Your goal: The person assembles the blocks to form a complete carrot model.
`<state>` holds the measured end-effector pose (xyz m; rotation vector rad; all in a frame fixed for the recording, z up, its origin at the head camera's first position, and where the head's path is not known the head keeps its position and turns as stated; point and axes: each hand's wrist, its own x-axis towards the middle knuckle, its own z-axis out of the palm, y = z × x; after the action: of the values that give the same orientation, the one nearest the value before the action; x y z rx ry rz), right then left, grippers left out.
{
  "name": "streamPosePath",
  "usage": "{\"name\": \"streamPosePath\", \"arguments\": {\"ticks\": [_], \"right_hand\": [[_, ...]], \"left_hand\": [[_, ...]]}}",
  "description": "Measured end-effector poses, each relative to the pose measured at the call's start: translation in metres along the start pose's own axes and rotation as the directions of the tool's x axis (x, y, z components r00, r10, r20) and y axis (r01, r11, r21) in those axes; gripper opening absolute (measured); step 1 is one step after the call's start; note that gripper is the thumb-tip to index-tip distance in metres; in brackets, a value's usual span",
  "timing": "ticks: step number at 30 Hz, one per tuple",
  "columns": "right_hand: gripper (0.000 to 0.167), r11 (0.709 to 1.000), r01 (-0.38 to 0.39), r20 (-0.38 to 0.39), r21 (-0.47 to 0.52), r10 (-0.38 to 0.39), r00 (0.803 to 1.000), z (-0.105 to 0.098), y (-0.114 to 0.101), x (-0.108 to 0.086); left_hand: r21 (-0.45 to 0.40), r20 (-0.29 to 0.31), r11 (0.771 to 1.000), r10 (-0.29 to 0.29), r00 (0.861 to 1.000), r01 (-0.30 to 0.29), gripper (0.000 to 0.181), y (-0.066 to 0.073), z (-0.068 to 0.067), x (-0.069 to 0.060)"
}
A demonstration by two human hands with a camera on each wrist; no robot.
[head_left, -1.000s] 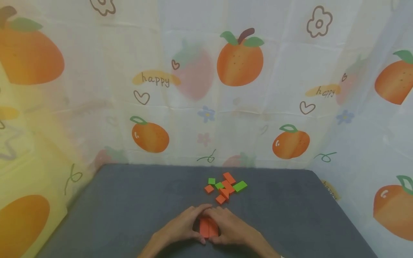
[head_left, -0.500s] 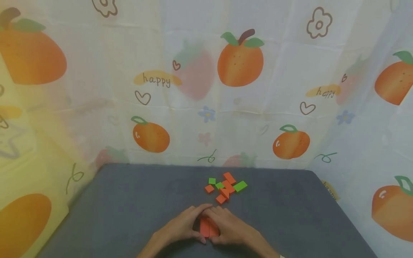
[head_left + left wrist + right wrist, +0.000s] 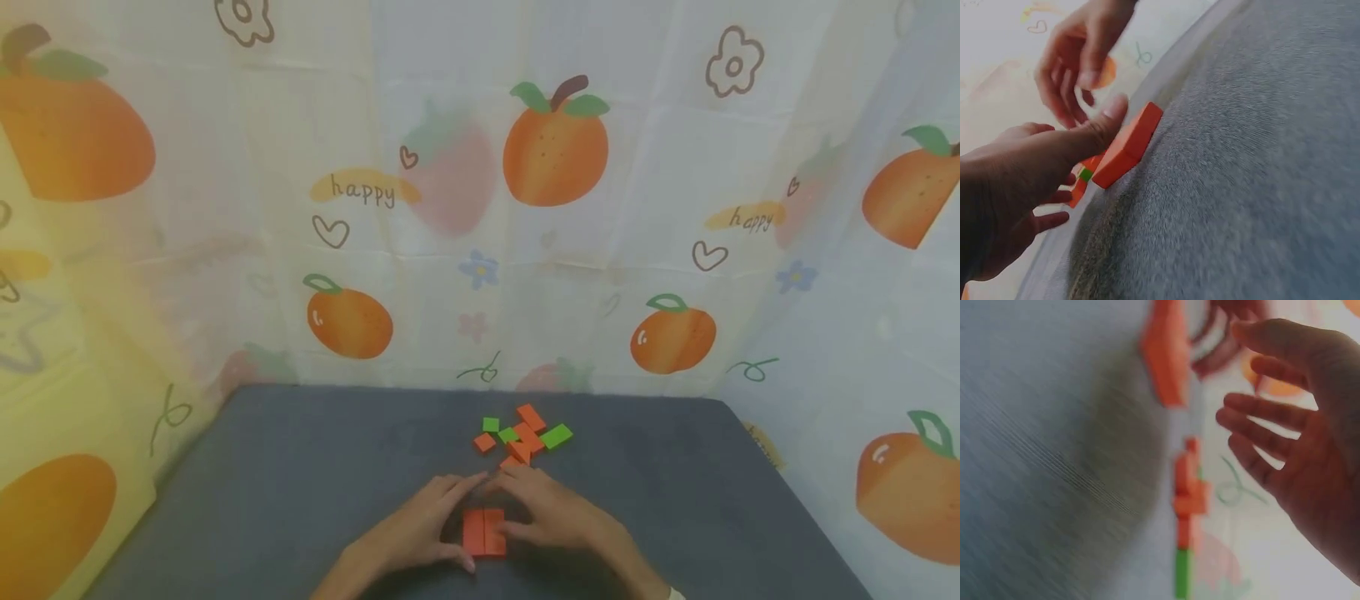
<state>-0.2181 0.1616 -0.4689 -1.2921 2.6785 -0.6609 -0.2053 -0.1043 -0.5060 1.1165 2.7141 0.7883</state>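
Note:
Two flat orange-red rectangular blocks [image 3: 474, 537] lie side by side, long edges together, and look like one slab in the left wrist view [image 3: 1129, 147]. My left hand [image 3: 416, 529] stands at their left with fingers extended and thumb [image 3: 1113, 112] near the near corner; whether it touches them I cannot tell. My right hand [image 3: 558, 517] is raised at their right, fingers loose, its thumb over the right block's edge in the head view. In the blurred right wrist view the right hand [image 3: 1304, 425] holds nothing, with the slab [image 3: 1169, 356] apart from it.
Beyond the hands lies a loose group of orange blocks [image 3: 529, 417] and green blocks [image 3: 557, 436], some overlapping, one tilted. They sit on a dark grey cloth-covered table [image 3: 300, 467]. A fruit-printed curtain [image 3: 450, 292] encloses the back and both sides.
Both hands were closed in around the two blocks. Now the right hand has drawn off to the right and upward, and the left hand has eased slightly left. The blocks have stayed together.

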Motion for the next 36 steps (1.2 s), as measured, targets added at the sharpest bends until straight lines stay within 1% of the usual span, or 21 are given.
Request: {"name": "streamPosePath", "arguments": {"ticks": [1, 3, 4, 6, 7, 8, 10, 12, 14, 16, 19, 21, 23, 25, 26, 28, 30, 33, 34, 36], "right_hand": [[0.036, 1.0, -0.007, -0.036, -0.008, 0.007, 0.999, -0.007, 0.002, -0.001], [0.03, 0.999, -0.039, -0.114, -0.033, 0.035, 0.993, -0.021, 0.009, -0.003], [0.029, 0.997, -0.054, -0.155, -0.054, 0.045, 0.987, -0.027, 0.015, -0.003], [0.029, 0.989, -0.095, -0.215, -0.111, 0.07, 0.974, -0.036, 0.028, -0.003], [0.03, 0.983, -0.119, -0.229, -0.14, 0.085, 0.97, -0.037, 0.035, -0.002], [0.032, 0.975, -0.141, -0.229, -0.173, 0.099, 0.968, -0.038, 0.042, -0.002], [0.036, 0.951, -0.179, -0.19, -0.251, 0.133, 0.973, -0.035, 0.055, -0.002], [0.041, 0.928, -0.201, -0.124, -0.313, 0.17, 0.978, -0.03, 0.063, -0.004], [0.044, 0.912, -0.215, -0.069, -0.349, 0.203, 0.977, -0.024, 0.066, -0.006], [0.039, 0.904, -0.231, -0.054, -0.359, 0.227, 0.972, -0.021, 0.066, -0.01], [0.028, 0.91, -0.248, -0.088, -0.334, 0.232, 0.969, -0.024, 0.061, -0.015], [0.026, 0.917, -0.245, -0.113, -0.314, 0.22, 0.969, -0.03, 0.057, -0.017], [0.033, 0.925, -0.23, -0.116, -0.303, 0.204, 0.972, -0.035, 0.054, -0.018], [0.048, 0.928, -0.22, -0.112, -0.302, 0.195, 0.974, -0.036, 0.055, -0.017], [0.054, 0.927, -0.218, -0.104, -0.305, 0.195, 0.975, -0.035, 0.056, -0.016], [0.059, 0.919, -0.209, -0.093, -0.333, 0.189, 0.978, -0.03, 0.058, -0.015], [0.056, 0.906, -0.208, -0.111, -0.369, 0.179, 0.977, -0.023, 0.062, -0.014], [0.042, 0.885, -0.212, -0.158, -0.415, 0.159, 0.975, -0.016, 0.063, -0.014], [0.038, 0.881, -0.213, -0.174, -0.422, 0.152, 0.973, -0.015, 0.063, -0.013], [0.034, 0.879, -0.218, -0.191, -0.424, 0.149, 0.97, -0.015, 0.063, -0.013]], "left_hand": [[0.03, -0.002, 0.999, 0.028, 1.0, -0.028, 0.103, 0.0, 0.0, -0.002], [0.086, 0.012, 0.991, 0.104, 0.994, -0.105, 0.095, 0.001, 0.0, -0.006], [0.116, 0.027, 0.982, 0.149, 0.988, -0.152, 0.09, 0.002, 0.0, -0.008], [0.157, 0.073, 0.959, 0.229, 0.971, -0.238, 0.08, 0.004, -0.001, -0.01], [0.17, 0.094, 0.946, 0.263, 0.96, -0.276, 0.076, 0.005, -0.002, -0.011], [0.177, 0.116, 0.937, 0.285, 0.951, -0.303, 0.072, 0.006, -0.002, -0.012], [0.19, 0.156, 0.92, 0.317, 0.935, -0.344, 0.065, 0.009, -0.002, -0.012], [0.172, 0.189, 0.918, 0.325, 0.927, -0.357, 0.059, 0.011, -0.001, -0.012], [0.156, 0.213, 0.92, 0.325, 0.921, -0.361, 0.056, 0.013, 0.0, -0.011], [0.131, 0.222, 0.926, 0.321, 0.921, -0.354, 0.055, 0.014, 0.0, -0.01], [0.109, 0.209, 0.931, 0.32, 0.924, -0.348, 0.055, 0.016, -0.001, -0.009], [0.1, 0.191, 0.934, 0.32, 0.928, -0.343, 0.055, 0.017, -0.001, -0.009], [0.114, 0.172, 0.931, 0.324, 0.93, -0.346, 0.055, 0.017, 0.0, -0.009], [0.114, 0.164, 0.935, 0.315, 0.935, -0.335, 0.054, 0.017, 0.001, -0.01], [0.116, 0.16, 0.935, 0.316, 0.935, -0.336, 0.054, 0.017, 0.001, -0.009], [0.113, 0.161, 0.935, 0.315, 0.935, -0.335, 0.052, 0.017, 0.002, -0.009], [0.095, 0.169, 0.939, 0.313, 0.935, -0.331, 0.051, 0.016, 0.002, -0.008], [0.078, 0.17, 0.939, 0.319, 0.932, -0.335, 0.05, 0.016, 0.001, -0.008], [0.075, 0.169, 0.939, 0.319, 0.933, -0.335, 0.049, 0.016, 0.0, -0.008], [0.08, 0.165, 0.937, 0.325, 0.931, -0.341, 0.048, 0.015, 0.0, -0.008]]}}
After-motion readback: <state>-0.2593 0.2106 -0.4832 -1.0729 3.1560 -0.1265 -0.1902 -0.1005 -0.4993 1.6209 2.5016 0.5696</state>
